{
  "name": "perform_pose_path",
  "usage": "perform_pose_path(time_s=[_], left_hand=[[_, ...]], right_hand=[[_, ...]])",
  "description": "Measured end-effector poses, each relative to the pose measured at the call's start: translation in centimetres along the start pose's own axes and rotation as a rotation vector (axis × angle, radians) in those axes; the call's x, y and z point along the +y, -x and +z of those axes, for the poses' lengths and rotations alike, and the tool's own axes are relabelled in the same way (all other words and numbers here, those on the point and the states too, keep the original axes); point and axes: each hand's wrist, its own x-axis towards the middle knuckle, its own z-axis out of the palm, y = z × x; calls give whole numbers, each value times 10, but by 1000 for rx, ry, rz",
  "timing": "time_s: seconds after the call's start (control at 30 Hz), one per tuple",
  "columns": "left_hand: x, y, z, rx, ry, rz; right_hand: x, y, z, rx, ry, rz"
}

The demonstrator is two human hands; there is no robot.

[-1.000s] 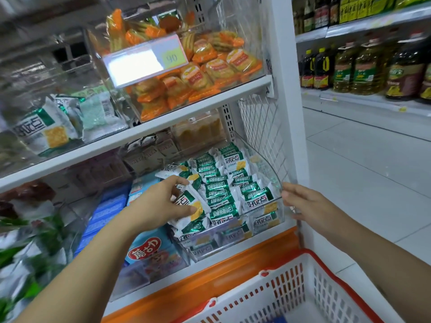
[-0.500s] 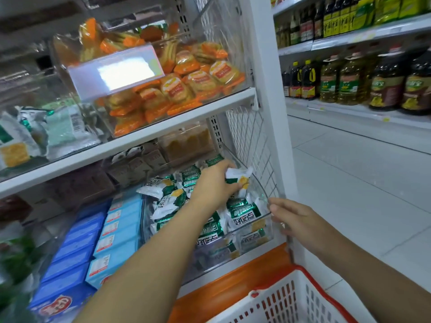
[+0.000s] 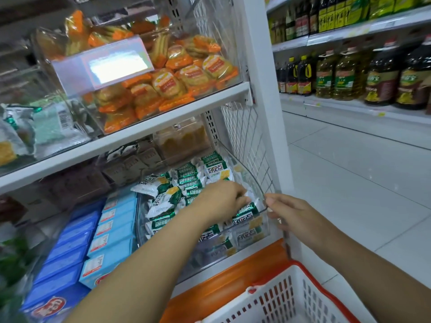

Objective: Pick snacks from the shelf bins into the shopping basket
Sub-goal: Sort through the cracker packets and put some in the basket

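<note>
Green-and-white snack packets [image 3: 186,183] are heaped in the clear bin [image 3: 255,183] on the lower shelf, and the left hand [image 3: 221,199] is right down among them. Its fingers [image 3: 241,197] are curled into the pile near the bin's front right corner, tips buried between the wrappers, so I cannot tell whether a packet is actually caught. The right hand [image 3: 293,213] is at that same corner from the outside: thumb on top of the clear rim, fingers bent just beneath it, pinching the bin's edge. Down at the bottom right, there's the shopping basket [image 3: 291,297], white mesh with a red rim, under the right forearm and in front of the orange shelf base [image 3: 233,276]. Left of the bin runs a row of blue boxes [image 3: 112,229]. One shelf up, another clear bin is packed with orange-wrapped snacks [image 3: 177,82]. Across the white tiled floor [image 3: 349,183], oil bottles [image 3: 345,73] line the far shelves.
</note>
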Motion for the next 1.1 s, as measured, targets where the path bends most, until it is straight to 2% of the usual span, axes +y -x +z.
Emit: perform_pose_path(time_s=[0.1,0.27,0.4,0.5,0.87,1.0,1.1], left_hand=[[4,8,5,-61,-93,44],[-5,8,-8,-183,11,56],[-20,-5,-27,-40,160,29],[-39,-28,-36,44,202,-37],[-65,-101,-15,-152,42,-101],[-67,-104,-9,-147,45,-63],[-66,-102,-6,-287,-27,-72]], right_hand=[[0,0,0,0,18,-2],[-13,-14,3,72,134,-88],[-22,-32,10,31,155,-118],[-18,-42,13,17,72,-98],[-10,-52,7,4,59,-56],[-12,-52,6,-9,51,-63],[-12,-51,5,-17,45,-58]])
